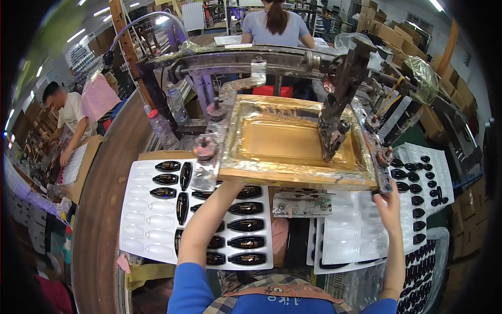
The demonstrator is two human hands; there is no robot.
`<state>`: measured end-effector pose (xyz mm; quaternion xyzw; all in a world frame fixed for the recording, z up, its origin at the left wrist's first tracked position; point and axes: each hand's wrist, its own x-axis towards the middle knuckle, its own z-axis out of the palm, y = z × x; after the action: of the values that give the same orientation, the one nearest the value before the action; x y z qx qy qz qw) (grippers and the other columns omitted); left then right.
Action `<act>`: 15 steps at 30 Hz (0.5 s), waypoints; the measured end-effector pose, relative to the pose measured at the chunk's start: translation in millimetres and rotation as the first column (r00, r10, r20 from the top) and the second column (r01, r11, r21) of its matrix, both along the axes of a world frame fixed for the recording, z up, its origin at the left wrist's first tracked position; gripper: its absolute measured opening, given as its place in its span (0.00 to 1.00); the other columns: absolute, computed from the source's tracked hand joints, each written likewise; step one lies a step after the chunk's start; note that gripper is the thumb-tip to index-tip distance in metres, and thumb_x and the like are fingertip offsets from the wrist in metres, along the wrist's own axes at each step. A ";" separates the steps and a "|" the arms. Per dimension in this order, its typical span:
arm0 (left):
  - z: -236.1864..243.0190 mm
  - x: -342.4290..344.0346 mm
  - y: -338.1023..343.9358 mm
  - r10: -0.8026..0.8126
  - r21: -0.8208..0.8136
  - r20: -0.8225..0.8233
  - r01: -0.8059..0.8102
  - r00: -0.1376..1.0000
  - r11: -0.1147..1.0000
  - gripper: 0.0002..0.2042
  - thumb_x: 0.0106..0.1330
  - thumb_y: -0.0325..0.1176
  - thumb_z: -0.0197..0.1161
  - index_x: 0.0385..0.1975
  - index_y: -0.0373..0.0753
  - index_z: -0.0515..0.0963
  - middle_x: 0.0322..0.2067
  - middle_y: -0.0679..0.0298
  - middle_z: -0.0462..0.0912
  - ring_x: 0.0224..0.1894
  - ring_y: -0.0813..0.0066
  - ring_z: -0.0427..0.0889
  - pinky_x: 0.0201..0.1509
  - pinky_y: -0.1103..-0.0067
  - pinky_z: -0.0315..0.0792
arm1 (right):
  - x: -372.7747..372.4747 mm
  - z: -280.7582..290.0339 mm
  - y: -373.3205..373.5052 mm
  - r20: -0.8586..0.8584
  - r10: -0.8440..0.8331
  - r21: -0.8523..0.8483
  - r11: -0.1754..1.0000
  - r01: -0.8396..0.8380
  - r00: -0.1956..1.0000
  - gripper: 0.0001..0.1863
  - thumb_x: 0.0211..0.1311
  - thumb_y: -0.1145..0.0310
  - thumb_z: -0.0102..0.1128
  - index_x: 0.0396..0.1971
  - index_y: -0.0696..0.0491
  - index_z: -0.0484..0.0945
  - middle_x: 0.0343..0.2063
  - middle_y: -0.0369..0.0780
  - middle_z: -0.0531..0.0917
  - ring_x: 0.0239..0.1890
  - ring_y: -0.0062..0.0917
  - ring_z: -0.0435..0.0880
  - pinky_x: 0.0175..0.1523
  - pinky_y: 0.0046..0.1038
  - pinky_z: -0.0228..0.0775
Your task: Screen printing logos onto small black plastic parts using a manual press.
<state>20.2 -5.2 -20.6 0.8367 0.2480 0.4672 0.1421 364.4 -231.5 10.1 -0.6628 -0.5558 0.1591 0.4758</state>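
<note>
A wooden-rimmed printing screen [285,138] with an amber mesh is tilted in a metal frame in front of me. My left forearm [206,222] reaches under its near left edge, so the fingers of that hand are hidden. At the near right corner, my right hand [386,205] is closed around the end of the metal side arm [383,180]. A small metal fixture [302,204] sits below the screen. The white tray [149,204] on the left holds several glossy black bottle-shaped pieces [246,225] with gold print. On the right, another white moulded tray [355,230] lies stacked over others.
A dark squeegee arm [340,99] rises over the screen. Plastic bottles [163,128] stand at the left of the machine. More black pieces [415,188] lie on a tray at far right. One person [274,26] sits beyond the machine; another [73,112] works at left.
</note>
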 end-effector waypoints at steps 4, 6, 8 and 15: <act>31.0 31.3 7.3 -0.163 -0.301 0.156 0.204 0.974 0.932 0.11 0.54 0.28 0.57 0.38 0.34 0.72 0.35 0.60 0.77 0.37 0.71 0.75 0.43 0.79 0.67 | -51.6 15.3 36.3 0.038 0.148 -0.049 0.988 -0.146 0.988 0.24 0.45 0.72 0.62 0.45 0.58 0.67 0.40 0.37 0.74 0.42 0.23 0.72 0.47 0.25 0.63; 40.3 41.8 21.2 -0.217 -0.438 0.245 0.308 0.945 0.844 0.11 0.55 0.28 0.57 0.38 0.34 0.73 0.35 0.61 0.77 0.37 0.73 0.75 0.43 0.80 0.67 | -72.4 16.8 58.9 -0.003 0.207 -0.121 0.971 -0.205 0.978 0.24 0.43 0.74 0.63 0.44 0.60 0.67 0.40 0.38 0.74 0.41 0.23 0.72 0.48 0.25 0.63; 48.0 23.7 9.7 -0.242 -0.553 0.308 0.380 0.920 0.741 0.11 0.55 0.29 0.57 0.38 0.33 0.73 0.34 0.62 0.78 0.37 0.75 0.75 0.43 0.81 0.67 | -83.9 11.9 75.7 0.095 0.349 -0.254 0.914 -0.316 0.932 0.24 0.43 0.68 0.65 0.42 0.58 0.70 0.39 0.40 0.76 0.41 0.25 0.73 0.49 0.26 0.62; 13.6 -127.0 -14.2 0.313 -0.641 0.431 0.043 0.847 0.766 0.10 0.58 0.28 0.54 0.39 0.34 0.72 0.34 0.65 0.77 0.35 0.84 0.74 0.38 0.88 0.67 | -118.4 23.7 74.7 0.192 0.406 -0.372 0.873 -0.316 0.894 0.25 0.48 0.58 0.60 0.43 0.59 0.69 0.40 0.46 0.75 0.44 0.37 0.72 0.50 0.30 0.61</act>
<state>-106.8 -19.4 -6.9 0.5634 0.4039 0.5720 0.4385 246.0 -156.8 33.8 -0.6317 -0.6942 0.2471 0.2408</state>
